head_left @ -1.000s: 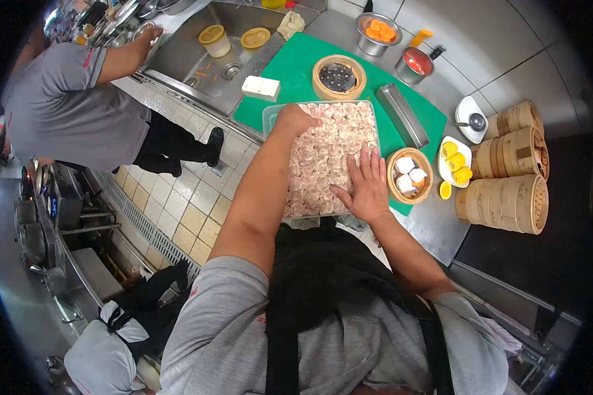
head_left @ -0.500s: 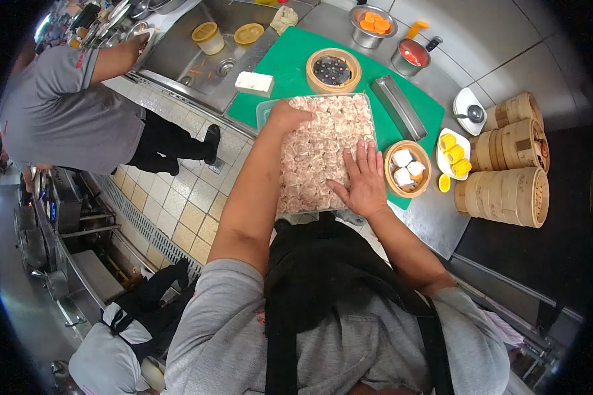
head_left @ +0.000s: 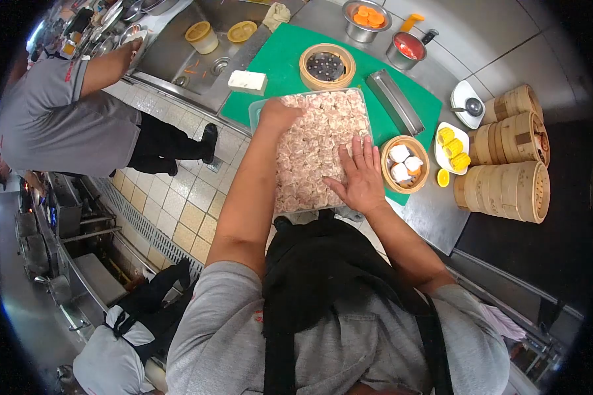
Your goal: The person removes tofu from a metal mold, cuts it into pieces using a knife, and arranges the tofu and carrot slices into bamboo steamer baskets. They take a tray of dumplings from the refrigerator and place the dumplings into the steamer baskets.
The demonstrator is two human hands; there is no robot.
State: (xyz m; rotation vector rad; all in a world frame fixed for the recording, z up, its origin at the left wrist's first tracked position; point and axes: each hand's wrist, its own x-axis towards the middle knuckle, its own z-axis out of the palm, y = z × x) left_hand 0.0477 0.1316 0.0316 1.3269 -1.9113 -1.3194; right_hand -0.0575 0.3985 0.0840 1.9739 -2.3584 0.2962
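Observation:
A clear rectangular container [head_left: 369, 108] filled with rows of pale pink dumplings [head_left: 316, 151] lies partly over the green cutting board [head_left: 270, 56]. My left hand [head_left: 281, 116] is at the container's upper left, thumb over the dumplings and the other fingers hidden from view. My right hand [head_left: 362, 176] rests on the dumplings at the right side, fingers spread. Just right of it stands a bamboo steamer [head_left: 423, 178] holding white and orange pieces. Behind the container is another round steamer [head_left: 349, 60] with a dark perforated base, and a white block [head_left: 248, 81] is at the board's left.
A metal trough [head_left: 395, 102] lies on the board. Stacked steamers [head_left: 501, 191], a plate of corn [head_left: 452, 148] and a half orange [head_left: 443, 178] are right. Behind are a carrot bowl [head_left: 367, 21] and red sauce pot [head_left: 407, 49]. Two co-workers [head_left: 66, 118] stand left of me.
The view has shifted slightly, so the board and its items appear a little lower-left or higher. My hands keep about the same places on the container.

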